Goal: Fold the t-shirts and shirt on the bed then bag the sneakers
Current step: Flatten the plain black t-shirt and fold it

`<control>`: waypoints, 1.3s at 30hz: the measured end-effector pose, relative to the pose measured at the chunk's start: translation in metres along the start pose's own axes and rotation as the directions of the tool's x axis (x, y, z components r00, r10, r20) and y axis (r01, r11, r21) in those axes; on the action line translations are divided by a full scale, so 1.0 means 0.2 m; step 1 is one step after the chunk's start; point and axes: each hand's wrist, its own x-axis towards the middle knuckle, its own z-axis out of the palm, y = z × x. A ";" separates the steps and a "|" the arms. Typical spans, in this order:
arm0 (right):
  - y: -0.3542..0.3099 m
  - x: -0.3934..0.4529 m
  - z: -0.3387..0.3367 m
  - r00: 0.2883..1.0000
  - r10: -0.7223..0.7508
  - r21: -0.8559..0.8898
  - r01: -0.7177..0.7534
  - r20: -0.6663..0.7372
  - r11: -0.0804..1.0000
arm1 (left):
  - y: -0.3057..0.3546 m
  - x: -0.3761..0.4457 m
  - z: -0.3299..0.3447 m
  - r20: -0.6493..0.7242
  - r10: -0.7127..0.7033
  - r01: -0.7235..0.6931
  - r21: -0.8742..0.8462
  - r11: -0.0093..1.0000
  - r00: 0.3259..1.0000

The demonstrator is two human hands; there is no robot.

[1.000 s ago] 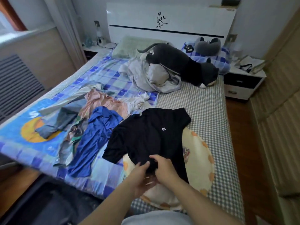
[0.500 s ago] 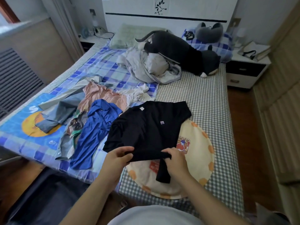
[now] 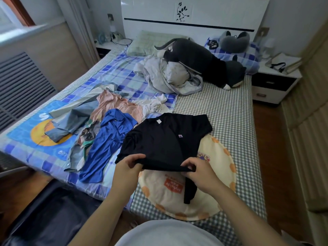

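- Your hands have drawn further apart along the hem of the black short-sleeved t-shirt (image 3: 166,139) since half a second ago, and the fabric between them is pulled tauter.
- Your left hand (image 3: 128,166) pinches the hem's left end, thumb on top, fingers curled beneath.
- Your right hand (image 3: 197,172) grips the hem's right end; a loose strip of black cloth hangs below it.
- The t-shirt lies spread on the bed (image 3: 221,107), its lower part over a round cream cushion with orange spots (image 3: 223,174), its white neck label facing up.
- Just left of it lies a royal-blue t-shirt (image 3: 106,144), partly over a pale pink top (image 3: 117,103) and a faded blue denim shirt (image 3: 71,121).
- Farther up the bed, a crumpled grey-white quilt (image 3: 168,77) sits against a large dark grey plush cat (image 3: 204,63).
- No sneakers appear.
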 end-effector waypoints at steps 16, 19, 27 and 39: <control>-0.37 0.01 0.22 0.827 -0.474 -0.266 0.405 -0.302 0.875 | 0.19 -0.10 0.02 0.249 0.404 -0.474 0.490 0.731 0.880; -0.26 0.14 0.22 0.880 -0.306 -0.349 0.176 -0.362 0.920 | 0.19 -0.07 -0.03 0.034 0.274 -0.264 0.406 0.875 0.961; 0.37 0.28 -0.17 0.787 0.252 -0.241 -0.448 -0.563 0.861 | -0.16 0.23 -0.55 -0.465 -0.069 0.193 0.223 0.956 0.882; 0.64 -0.02 0.13 0.508 0.849 0.795 -0.449 -0.148 0.407 | -0.90 0.19 -0.66 -0.217 -0.455 0.497 0.216 0.840 0.864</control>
